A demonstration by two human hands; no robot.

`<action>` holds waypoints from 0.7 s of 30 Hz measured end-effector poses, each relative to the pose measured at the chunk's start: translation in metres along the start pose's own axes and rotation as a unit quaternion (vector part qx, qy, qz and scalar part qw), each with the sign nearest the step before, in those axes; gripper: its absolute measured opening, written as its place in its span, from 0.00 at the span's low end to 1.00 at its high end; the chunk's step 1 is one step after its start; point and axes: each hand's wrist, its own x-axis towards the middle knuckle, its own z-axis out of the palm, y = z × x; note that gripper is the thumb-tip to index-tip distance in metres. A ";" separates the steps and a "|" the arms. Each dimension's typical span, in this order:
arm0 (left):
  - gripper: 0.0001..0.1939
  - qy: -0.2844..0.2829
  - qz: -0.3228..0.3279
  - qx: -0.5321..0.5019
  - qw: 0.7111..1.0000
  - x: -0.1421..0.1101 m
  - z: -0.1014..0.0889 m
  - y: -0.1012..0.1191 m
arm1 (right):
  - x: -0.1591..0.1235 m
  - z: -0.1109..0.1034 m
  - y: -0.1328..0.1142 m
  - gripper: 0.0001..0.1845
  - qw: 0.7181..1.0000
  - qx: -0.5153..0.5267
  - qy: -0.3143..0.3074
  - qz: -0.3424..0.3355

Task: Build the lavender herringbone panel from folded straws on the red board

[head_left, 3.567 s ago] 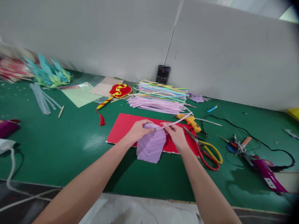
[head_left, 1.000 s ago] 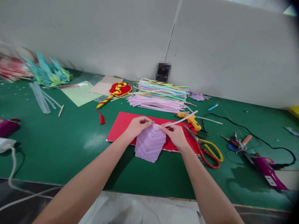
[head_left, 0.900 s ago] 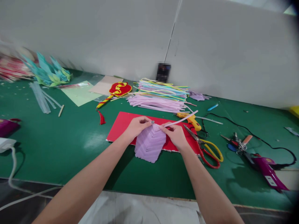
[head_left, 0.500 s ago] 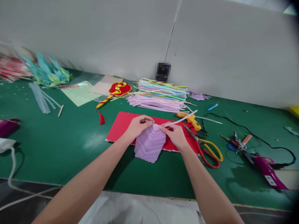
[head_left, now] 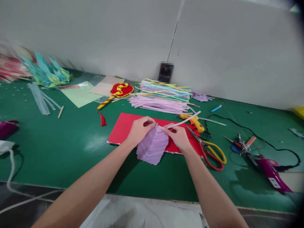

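1. Can read no text, label, brand, number or sign anywhere on the worktop [head_left: 78,148] or wall [head_left: 95,38].
2. Cannot make out the dark marks on the white patch [head_left: 275,182] of the purple tool [head_left: 266,167]; too small.
3. Can match the yellow curl on the red fan [head_left: 128,91] to no letter or figure.
4. Cannot read the dark item [head_left: 165,72] by the wall; pixelated throughout.

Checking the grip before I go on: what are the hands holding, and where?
The left hand pinches the lilac layered piece at its far end; the right hand pinches a lilac strip near its end beside that piece.
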 end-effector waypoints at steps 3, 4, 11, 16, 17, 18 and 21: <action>0.04 0.002 0.000 0.009 1.000 -0.001 0.000 0.003 | 0.000 0.000 -0.001 0.14 1.000 -0.004 0.000 0.003; 0.04 0.001 -0.002 0.008 1.000 -0.001 0.000 0.004 | 0.000 0.000 -0.001 0.14 1.000 -0.005 -0.001 0.002; 0.04 -0.001 -0.047 -0.016 0.999 0.003 0.000 -0.001 | 0.000 0.000 -0.001 0.13 1.000 -0.004 -0.011 -0.012; 0.10 -0.010 -0.048 -0.084 0.995 0.003 0.001 -0.005 | 0.000 0.000 0.000 0.13 1.000 0.000 -0.014 -0.017; 0.13 -0.016 -0.051 -0.100 0.994 0.003 0.001 -0.005 | 0.000 0.000 0.000 0.13 1.000 -0.001 -0.015 -0.017; 0.16 -0.022 -0.055 -0.111 0.992 0.003 0.001 -0.006 | 0.000 0.000 0.000 0.13 1.000 0.000 -0.016 -0.017; 0.15 -0.030 -0.076 -0.120 0.989 0.003 0.001 -0.008 | 0.000 0.000 -0.001 0.12 1.000 0.006 -0.012 -0.019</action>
